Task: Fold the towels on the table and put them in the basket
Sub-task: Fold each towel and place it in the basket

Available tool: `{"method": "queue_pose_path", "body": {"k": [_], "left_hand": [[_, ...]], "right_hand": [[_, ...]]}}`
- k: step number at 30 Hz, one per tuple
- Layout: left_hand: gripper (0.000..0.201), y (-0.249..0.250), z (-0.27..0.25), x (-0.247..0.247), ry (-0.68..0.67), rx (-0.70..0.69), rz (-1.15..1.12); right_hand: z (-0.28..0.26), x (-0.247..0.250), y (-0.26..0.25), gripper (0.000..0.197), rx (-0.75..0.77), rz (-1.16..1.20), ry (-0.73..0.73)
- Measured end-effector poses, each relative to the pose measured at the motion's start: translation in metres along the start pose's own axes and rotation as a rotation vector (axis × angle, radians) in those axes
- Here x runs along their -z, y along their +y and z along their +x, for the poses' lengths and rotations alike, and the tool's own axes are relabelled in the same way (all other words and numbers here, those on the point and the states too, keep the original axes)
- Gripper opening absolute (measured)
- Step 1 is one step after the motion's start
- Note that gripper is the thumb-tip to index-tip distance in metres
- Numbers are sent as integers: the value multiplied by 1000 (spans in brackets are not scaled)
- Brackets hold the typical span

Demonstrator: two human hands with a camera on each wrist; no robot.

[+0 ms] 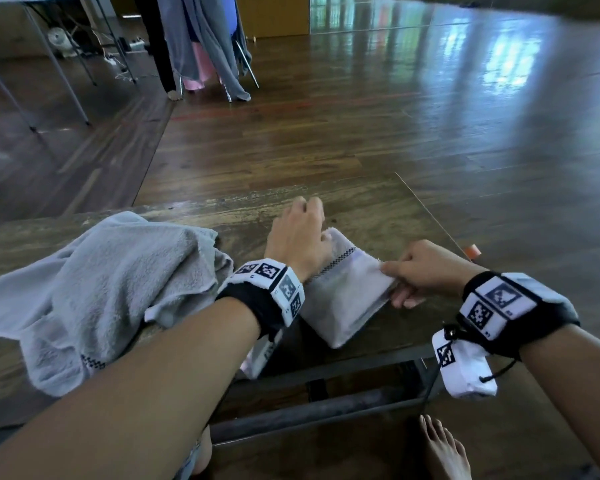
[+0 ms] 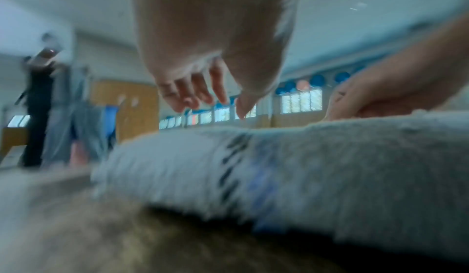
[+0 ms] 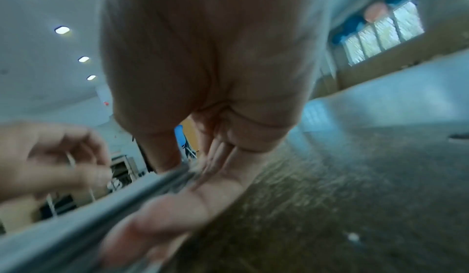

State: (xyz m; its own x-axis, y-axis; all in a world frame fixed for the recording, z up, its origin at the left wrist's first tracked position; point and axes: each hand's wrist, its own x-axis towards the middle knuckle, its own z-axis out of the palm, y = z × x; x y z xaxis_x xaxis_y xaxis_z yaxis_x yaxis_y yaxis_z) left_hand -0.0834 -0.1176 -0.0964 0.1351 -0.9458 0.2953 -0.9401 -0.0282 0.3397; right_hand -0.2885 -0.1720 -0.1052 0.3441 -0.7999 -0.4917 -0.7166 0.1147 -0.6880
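Note:
A small grey folded towel (image 1: 343, 296) with a checked stripe lies on the wooden table (image 1: 378, 209) in front of me. My right hand (image 1: 394, 284) pinches its right edge, thumb on top and fingers underneath; the right wrist view shows the towel edge (image 3: 106, 203) between thumb and fingers (image 3: 177, 207). My left hand (image 1: 305, 216) hovers at the towel's far left end. Its fingers (image 2: 193, 94) hang loosely curled above the towel (image 2: 304, 167) and hold nothing. A second, crumpled grey towel (image 1: 101, 289) lies to the left. No basket is in view.
The table's right edge runs close to my right hand, with a small orange piece (image 1: 471, 251) on it. A metal bar (image 1: 326, 407) and my bare foot (image 1: 444, 448) lie below the near edge. Hanging clothes (image 1: 205, 39) and table legs stand far back on the wooden floor.

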Motion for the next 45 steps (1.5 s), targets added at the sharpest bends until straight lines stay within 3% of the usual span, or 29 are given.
{"method": "queue_pose_path", "body": {"k": [2,5,7,10,14,17,23,27,31,35,45], "left_hand": [[14,0,-3,7,-199,-35,143],[22,-3,-12,8,-439,-5,122],[35,-5,-19,8,-475,-69,126],[53,-8,-32,10,-512,-144,108],[85,-1,-51,10,-520,-159,88],[93,4,-60,7,-549,-191,155],[60,8,-70,17,-476,-237,110],[37,13,-73,23,-459,-223,30],[34,17,-75,20,-461,-130,-129],[24,22,-77,18,-362,-86,-306],[39,25,-88,0,-462,-194,-164]], "right_hand": [[-5,0,-3,43,-22,56,-120],[-9,1,-2,42,68,-127,-47],[-9,1,-1,33,165,-152,38],[-14,-6,-3,17,267,-111,-7],[-20,-20,-9,11,270,-87,-66],[-24,-25,-12,11,255,-101,-37],[-39,-26,-11,4,286,-223,60],[-46,-29,-7,2,301,-244,42],[-46,-31,-3,12,292,-238,21],[-44,-31,-1,13,302,-212,9],[-37,-33,-4,23,206,-180,45]]}}
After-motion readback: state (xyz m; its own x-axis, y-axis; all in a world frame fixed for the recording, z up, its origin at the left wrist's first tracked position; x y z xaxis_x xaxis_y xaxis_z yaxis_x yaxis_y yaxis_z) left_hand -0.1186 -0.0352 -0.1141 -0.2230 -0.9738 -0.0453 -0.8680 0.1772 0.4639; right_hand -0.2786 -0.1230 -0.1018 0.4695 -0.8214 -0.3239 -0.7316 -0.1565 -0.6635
